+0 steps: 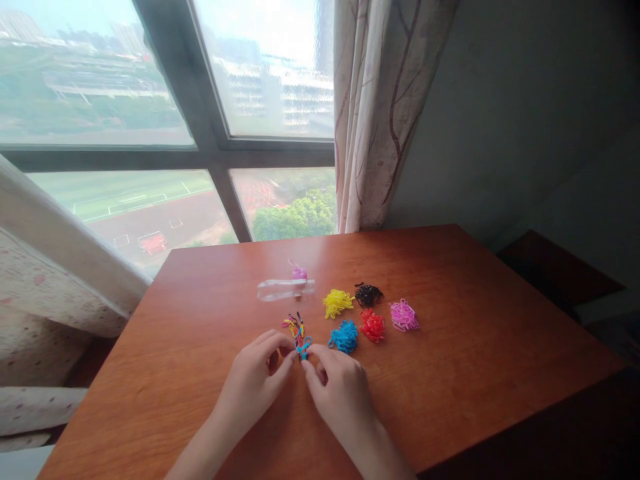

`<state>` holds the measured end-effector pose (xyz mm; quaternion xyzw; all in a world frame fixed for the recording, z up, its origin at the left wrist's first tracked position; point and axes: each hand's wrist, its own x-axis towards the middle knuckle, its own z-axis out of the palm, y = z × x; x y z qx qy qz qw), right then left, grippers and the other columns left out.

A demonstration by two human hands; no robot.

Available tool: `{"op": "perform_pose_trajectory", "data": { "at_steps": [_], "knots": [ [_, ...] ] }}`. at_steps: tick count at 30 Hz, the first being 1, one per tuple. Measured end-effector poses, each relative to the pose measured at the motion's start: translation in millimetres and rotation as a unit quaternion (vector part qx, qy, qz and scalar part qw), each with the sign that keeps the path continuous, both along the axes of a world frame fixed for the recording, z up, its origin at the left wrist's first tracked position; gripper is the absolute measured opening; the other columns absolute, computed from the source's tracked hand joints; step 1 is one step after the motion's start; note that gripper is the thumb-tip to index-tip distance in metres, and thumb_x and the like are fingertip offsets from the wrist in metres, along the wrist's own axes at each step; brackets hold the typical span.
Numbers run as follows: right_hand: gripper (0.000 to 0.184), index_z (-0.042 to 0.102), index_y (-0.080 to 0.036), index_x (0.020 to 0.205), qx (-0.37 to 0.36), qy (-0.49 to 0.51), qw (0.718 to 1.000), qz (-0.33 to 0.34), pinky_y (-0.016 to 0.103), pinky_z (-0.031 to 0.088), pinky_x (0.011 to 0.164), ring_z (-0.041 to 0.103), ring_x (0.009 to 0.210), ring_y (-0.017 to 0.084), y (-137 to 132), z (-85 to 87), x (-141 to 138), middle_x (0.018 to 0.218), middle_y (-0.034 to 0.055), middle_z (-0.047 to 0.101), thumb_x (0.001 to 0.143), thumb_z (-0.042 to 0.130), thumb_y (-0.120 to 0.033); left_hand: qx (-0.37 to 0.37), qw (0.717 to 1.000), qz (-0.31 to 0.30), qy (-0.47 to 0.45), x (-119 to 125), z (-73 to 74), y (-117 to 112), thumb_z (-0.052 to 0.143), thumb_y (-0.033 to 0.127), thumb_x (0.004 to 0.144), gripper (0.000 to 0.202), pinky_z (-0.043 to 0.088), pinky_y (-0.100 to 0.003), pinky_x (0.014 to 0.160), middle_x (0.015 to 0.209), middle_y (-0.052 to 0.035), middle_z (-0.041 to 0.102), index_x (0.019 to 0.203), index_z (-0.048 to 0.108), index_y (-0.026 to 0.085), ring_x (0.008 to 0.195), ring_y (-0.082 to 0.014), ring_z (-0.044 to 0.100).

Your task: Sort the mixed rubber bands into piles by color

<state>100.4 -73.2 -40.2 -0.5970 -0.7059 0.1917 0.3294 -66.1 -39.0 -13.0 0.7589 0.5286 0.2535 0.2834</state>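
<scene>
A small mixed bunch of coloured rubber bands (296,328), in yellow, red, black, pink and blue, lies on the wooden table (200,293). At its near end, blue rubber bands (303,351) sit between my two hands. My left hand (260,367) comes from the left, thumb and forefinger pinched at these bands. From the right, my right hand (340,383) also has thumb and forefinger curled in against them. Exactly which band each hand grips is too small to make out.
Sorted piles lie to the right: yellow bands (338,303), black bands (369,295), red bands (373,325), blue bands (344,337) and pink bands (405,315). Behind lies a clear plastic container (280,289) by a pink object (299,272). A window and curtain (385,120) border the far edge.
</scene>
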Motion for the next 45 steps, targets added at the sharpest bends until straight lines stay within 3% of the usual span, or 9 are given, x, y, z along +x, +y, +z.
{"op": "perform_pose_trajectory", "data": {
  "at_steps": [4, 9, 12, 20, 26, 30, 34, 39, 45],
  "knots": [
    [0.015, 0.067, -0.023, 0.089, 0.004, 0.006, 1.0, -0.004, 0.022, 0.037, 0.064, 0.065, 0.07, 0.015, 1, -3.7, 0, 0.077, -0.0007, 0.07, 0.09, 0.054, -0.016, 0.0, 1.0, -0.002, 0.002, 0, 0.0, 0, 0.053, 0.025, 0.089, 0.015, 0.041, -0.022, 0.059, 0.073, 0.0008, 0.061, 0.079, 0.062, 0.019, 0.06, -0.0109, 0.051],
    [0.015, 0.065, -0.022, 0.086, 0.015, -0.021, 1.0, -0.013, 0.023, 0.034, 0.061, 0.063, 0.064, 0.015, -7, -5.8, 6, 0.072, -0.0009, 0.068, 0.091, 0.052, -0.017, 0.031, 0.999, 0.022, 0.022, 0, 4.6, 6, 0.051, 0.028, 0.09, 0.017, 0.041, -0.022, 0.059, 0.074, 0.0009, 0.061, 0.08, 0.062, 0.02, 0.061, -0.0112, 0.051],
    [0.016, 0.063, -0.023, 0.082, 0.019, -0.051, 0.998, -0.013, 0.024, 0.033, 0.06, 0.062, 0.064, 0.015, -12, -6.7, 10, 0.069, -0.0011, 0.066, 0.091, 0.052, -0.016, 0.031, 0.999, 0.002, 0.036, 6, 10.8, 11, 0.05, 0.026, 0.09, 0.015, 0.041, -0.022, 0.059, 0.077, 0.0009, 0.061, 0.082, 0.062, 0.02, 0.06, -0.0107, 0.051],
    [0.015, 0.062, -0.022, 0.081, 0.019, -0.074, 0.997, -0.013, 0.025, 0.033, 0.061, 0.065, 0.069, 0.017, -14, -12.5, 11, 0.074, 0.0003, 0.069, 0.087, 0.053, -0.011, 0.053, 0.987, -0.096, 0.118, 54, 18.9, 35, 0.052, 0.02, 0.088, 0.013, 0.041, -0.022, 0.061, 0.088, -0.0004, 0.065, 0.086, 0.065, 0.022, 0.071, -0.0132, 0.06],
    [0.015, 0.061, -0.021, 0.074, 0.008, -0.094, 0.995, -0.026, 0.026, 0.031, 0.059, 0.064, 0.066, 0.017, -14, -12.3, 11, 0.071, 0.0012, 0.068, 0.085, 0.056, -0.011, 0.063, 0.979, -0.117, 0.158, 75, 16.8, 46, 0.053, 0.018, 0.087, 0.015, 0.04, -0.023, 0.061, 0.091, -0.0013, 0.067, 0.086, 0.067, 0.024, 0.074, -0.016, 0.064],
    [0.015, 0.064, -0.022, 0.082, 0.003, -0.066, 0.998, -0.015, 0.025, 0.032, 0.062, 0.065, 0.071, 0.017, -13, -9.2, 11, 0.076, -0.0003, 0.07, 0.086, 0.056, -0.01, 0.073, 0.981, -0.101, 0.147, 62, 16.6, 47, 0.05, 0.021, 0.09, 0.017, 0.042, -0.023, 0.065, 0.096, -0.0024, 0.067, 0.094, 0.066, 0.024, 0.079, -0.016, 0.064],
    [0.016, 0.063, -0.024, 0.082, -0.015, -0.058, 0.998, -0.001, 0.026, 0.03, 0.062, 0.064, 0.071, 0.016, -12, -7.5, 10, 0.077, -0.0021, 0.069, 0.089, 0.055, -0.011, 0.064, 0.988, -0.066, 0.122, 33, 15.0, 44, 0.05, 0.018, 0.089, 0.015, 0.042, -0.022, 0.063, 0.089, -0.0015, 0.065, 0.086, 0.064, 0.022, 0.074, -0.0137, 0.061],
    [0.015, 0.063, -0.025, 0.086, -0.021, -0.065, 0.997, 0.024, 0.026, 0.031, 0.063, 0.064, 0.073, 0.016, -6, -5.8, 7, 0.08, -0.0031, 0.07, 0.09, 0.056, -0.012, 0.042, 0.993, -0.028, 0.107, 0, 9.9, 30, 0.051, 0.023, 0.09, 0.014, 0.042, -0.022, 0.065, 0.088, 0.0003, 0.066, 0.091, 0.065, 0.023, 0.071, -0.0132, 0.058],
    [0.014, 0.062, -0.024, 0.086, -0.013, -0.059, 0.998, 0.029, 0.026, 0.031, 0.063, 0.064, 0.071, 0.015, 0, -4.7, 7, 0.077, -0.0032, 0.069, 0.09, 0.055, -0.012, 0.015, 0.994, -0.015, 0.107, -18, -0.1, 14, 0.048, 0.025, 0.092, 0.018, 0.043, -0.022, 0.066, 0.088, 0.0004, 0.065, 0.093, 0.066, 0.024, 0.072, -0.0134, 0.059]
  ]
}}
